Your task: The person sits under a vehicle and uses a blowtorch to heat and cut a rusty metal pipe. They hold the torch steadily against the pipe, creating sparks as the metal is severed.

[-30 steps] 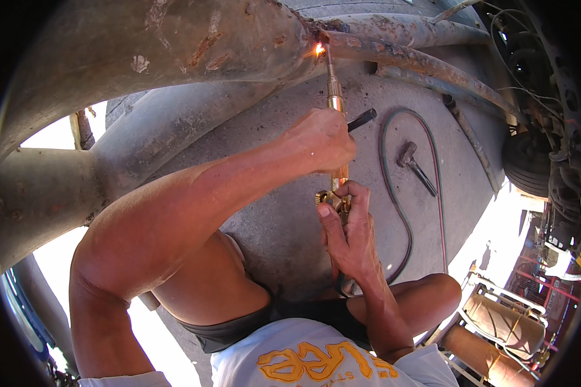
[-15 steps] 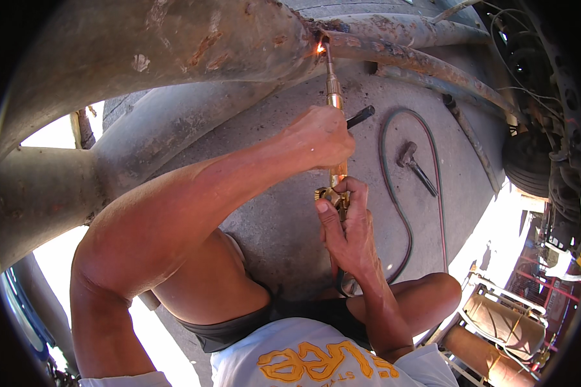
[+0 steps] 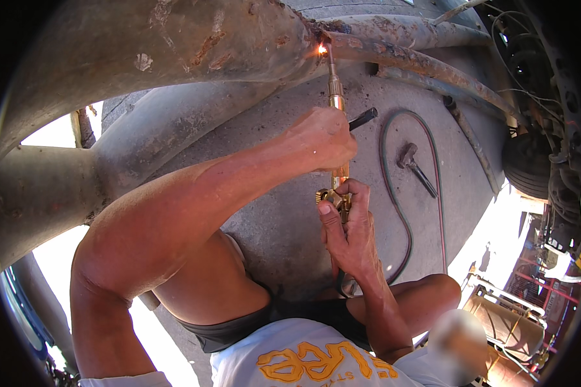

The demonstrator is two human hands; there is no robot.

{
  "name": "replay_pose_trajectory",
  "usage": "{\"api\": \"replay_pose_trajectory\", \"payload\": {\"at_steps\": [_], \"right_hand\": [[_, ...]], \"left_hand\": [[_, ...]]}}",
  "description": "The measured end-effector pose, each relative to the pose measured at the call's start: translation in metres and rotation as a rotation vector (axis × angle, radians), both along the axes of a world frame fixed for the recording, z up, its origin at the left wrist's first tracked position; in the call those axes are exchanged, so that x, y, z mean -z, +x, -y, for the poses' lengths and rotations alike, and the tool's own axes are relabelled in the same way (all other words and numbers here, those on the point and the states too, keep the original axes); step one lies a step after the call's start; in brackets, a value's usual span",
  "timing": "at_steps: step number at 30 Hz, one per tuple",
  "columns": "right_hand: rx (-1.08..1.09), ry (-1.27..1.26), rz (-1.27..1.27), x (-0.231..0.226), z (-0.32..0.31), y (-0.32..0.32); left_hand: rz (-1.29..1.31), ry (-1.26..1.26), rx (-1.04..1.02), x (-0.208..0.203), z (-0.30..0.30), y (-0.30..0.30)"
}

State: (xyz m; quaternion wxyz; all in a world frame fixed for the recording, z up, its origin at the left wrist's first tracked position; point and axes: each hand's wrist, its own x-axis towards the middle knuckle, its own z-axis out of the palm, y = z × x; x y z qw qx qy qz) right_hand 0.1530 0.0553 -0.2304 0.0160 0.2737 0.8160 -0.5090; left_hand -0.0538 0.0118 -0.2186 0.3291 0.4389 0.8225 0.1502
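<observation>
A brass cutting torch (image 3: 336, 97) points away from me, its tip at the joint where a large rusty pipe (image 3: 193, 45) meets a thinner rusty pipe (image 3: 407, 55). A bright orange glow burns right at that tip. My left hand (image 3: 326, 137) is wrapped round the torch's barrel, and a short black rod (image 3: 363, 119) sticks out beside the fist. Nearer to me, my right hand (image 3: 350, 226) grips the torch's rear end by its brass valve knob (image 3: 326, 196), thumb and forefinger on the fittings.
A hose (image 3: 384, 155) loops over the concrete floor, with a hammer (image 3: 416, 169) lying inside the loop. Farther right lies a dark metal bar (image 3: 469, 138), near a tyre (image 3: 529, 164). Brown gas cylinders (image 3: 507, 320) stand at the lower right. Another large pipe (image 3: 181, 119) runs behind the first.
The torch and both hands have shifted very slightly to the right. The glow at the tip looks a little brighter.
</observation>
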Motion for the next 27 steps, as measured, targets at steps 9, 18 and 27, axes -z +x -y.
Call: {"api": "replay_pose_trajectory", "payload": {"at_steps": [9,18,27], "right_hand": [[-0.005,0.015,-0.031,0.004,0.0,0.001],[-0.041,0.042,-0.051,0.005,-0.001,0.001],[-0.044,0.05,-0.049,0.004,-0.002,0.002]], "left_hand": [[0.013,0.018,-0.02,-0.001,0.001,0.0],[0.034,-0.004,-0.02,-0.003,0.0,0.0],[0.12,0.014,-0.054,-0.01,0.005,-0.001]]}}
